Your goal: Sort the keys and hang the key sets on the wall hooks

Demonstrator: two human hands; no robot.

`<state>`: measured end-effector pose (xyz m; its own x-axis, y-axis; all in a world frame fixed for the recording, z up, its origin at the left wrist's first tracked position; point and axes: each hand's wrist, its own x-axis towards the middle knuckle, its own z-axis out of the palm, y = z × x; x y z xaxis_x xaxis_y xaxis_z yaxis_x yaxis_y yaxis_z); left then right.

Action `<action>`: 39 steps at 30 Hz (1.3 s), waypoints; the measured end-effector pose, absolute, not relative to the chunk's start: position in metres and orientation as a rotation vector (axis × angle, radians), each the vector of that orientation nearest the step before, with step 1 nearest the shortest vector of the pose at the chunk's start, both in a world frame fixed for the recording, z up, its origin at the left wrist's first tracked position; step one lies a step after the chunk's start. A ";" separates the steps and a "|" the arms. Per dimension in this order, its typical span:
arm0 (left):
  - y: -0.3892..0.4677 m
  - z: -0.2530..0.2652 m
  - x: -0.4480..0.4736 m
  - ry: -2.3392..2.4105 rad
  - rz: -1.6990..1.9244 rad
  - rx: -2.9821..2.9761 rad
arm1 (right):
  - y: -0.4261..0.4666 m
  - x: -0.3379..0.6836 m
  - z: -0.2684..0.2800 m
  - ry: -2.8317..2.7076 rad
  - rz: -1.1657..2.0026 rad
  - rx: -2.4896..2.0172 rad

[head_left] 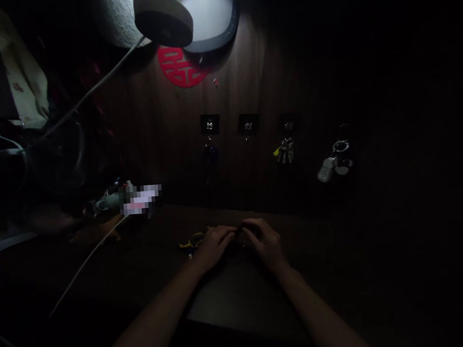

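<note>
In dim light, both my hands are close together over a dark wooden surface (240, 294). My left hand (216, 244) has its fingers pressed together, the tips reaching toward the other hand. My right hand (265, 241) is curled, thumb and fingers meeting round something dark. What lies between the fingertips is too dark to name. Touching or just behind my left hand is a small yellow and black item (191, 243), partly covered by it; its kind cannot be told.
Keys (286, 151) and a ring with pale tags (331, 167) hang on the back panel. A round lamp (163, 18) with a white cable (102, 83) is overhead, before a red paper cutout (183, 74). A teal object (107, 202) lies at left.
</note>
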<state>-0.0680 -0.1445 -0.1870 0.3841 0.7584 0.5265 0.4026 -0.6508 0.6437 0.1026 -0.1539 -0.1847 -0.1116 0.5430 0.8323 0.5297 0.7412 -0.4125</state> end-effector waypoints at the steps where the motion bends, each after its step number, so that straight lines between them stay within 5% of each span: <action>1: -0.145 -0.187 -0.067 0.993 1.173 2.181 | -0.154 0.102 -0.185 -1.742 0.008 -0.858; 15: -0.140 -0.182 -0.064 1.004 1.338 1.527 | -0.157 0.094 -0.184 -1.753 0.182 -0.964; 25: -0.143 -0.179 -0.063 1.014 1.320 1.581 | -0.157 0.087 -0.185 -1.798 0.342 -1.065; 39: -0.141 -0.179 -0.065 0.912 1.239 1.418 | -0.156 0.086 -0.181 -1.567 1.094 -1.016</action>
